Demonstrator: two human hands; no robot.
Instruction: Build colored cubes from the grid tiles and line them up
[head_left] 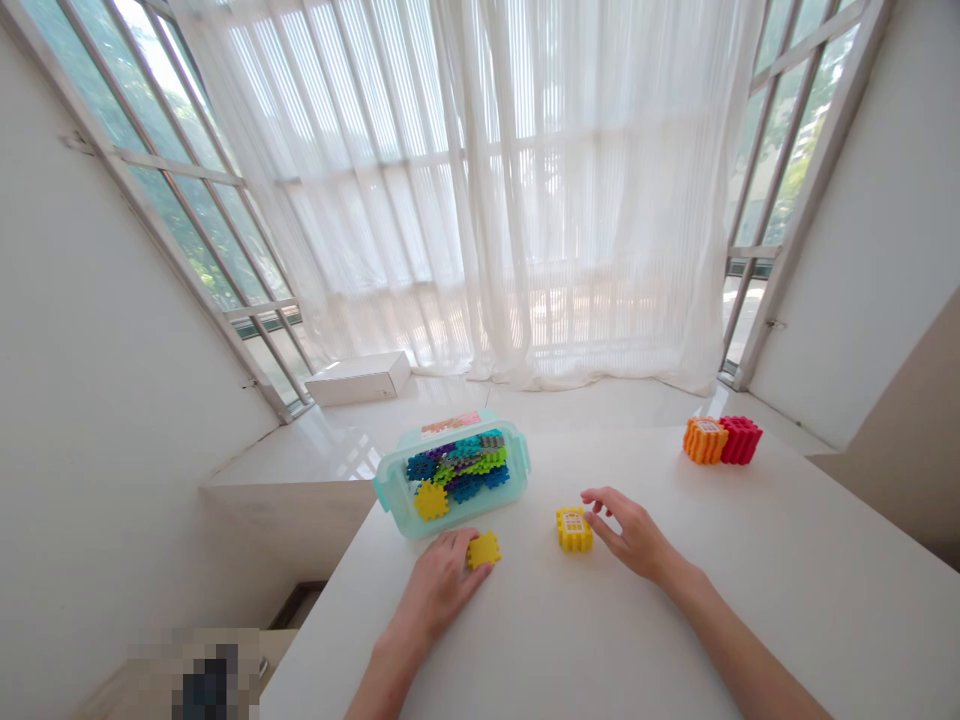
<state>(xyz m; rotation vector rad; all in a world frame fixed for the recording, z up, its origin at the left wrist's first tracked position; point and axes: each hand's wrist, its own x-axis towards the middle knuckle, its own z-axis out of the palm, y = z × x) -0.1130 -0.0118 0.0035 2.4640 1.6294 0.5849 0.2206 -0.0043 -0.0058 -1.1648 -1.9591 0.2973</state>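
Head-camera view of two bare hands at a white table (pixel 637 640), looking toward a sheer curtain (pixel 480 200). The left hand (pixel 439 590) lies palm down at the near edge of a clear plastic storage box with a teal rim (pixel 450 478), its fingers held together and curved against a flat yellow interlocking plastic tile (pixel 484 550). The tile sits on the tabletop just beside the box; whether the fingers grip it or merely rest against it cannot be told. The right hand (pixel 630 535) hovers low with its fingers slightly apart and curved, immediately beside a yellow block built from interlocked tiles (pixel 574 528); contact with the block cannot be confirmed. This block stands between the hands, a placement that appears to keep it within easy reach of both. The box lies open-topped and within reach of the left hand, its loose tiles in blue, green, purple, grey and yellow heaped together where they are readily accessible. An orange block (pixel 703 440) and a red block (pixel 741 440) stand touching each other near the far edge of the table, well apart from both hands and seemingly set aside from the immediate working area.
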